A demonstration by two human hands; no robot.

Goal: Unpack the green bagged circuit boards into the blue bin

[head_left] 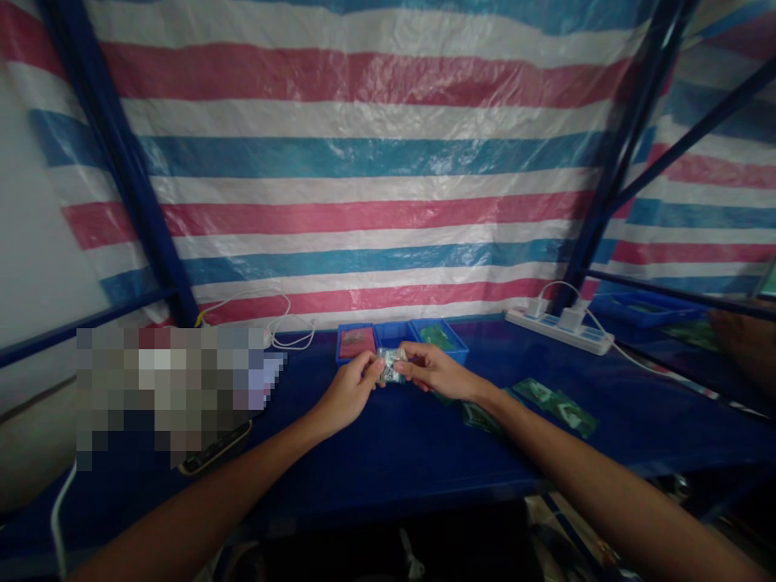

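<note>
My left hand [352, 390] and my right hand [440, 371] meet over the middle of the blue table. Between them they pinch a small shiny packet [391, 365], silvery with green and dark print; its exact kind is too small to tell. Both thumbs lie on its near face, one at each side. Just behind the hands stands a blue divided bin [464, 353]. Its left compartment holds red flat pieces [356, 342], and its right one holds green packets [435, 337]. More green flat packets [554, 404] lie on the table by my right forearm.
A white power strip [558, 330] with plugged-in adapters lies at the back right. White cables [291, 335] and a blurred-out area are on the left. Blue frame posts [618, 162] flank a striped plastic sheet [376, 153]. Beyond the right post are another blue tray [643, 309] and part of another person.
</note>
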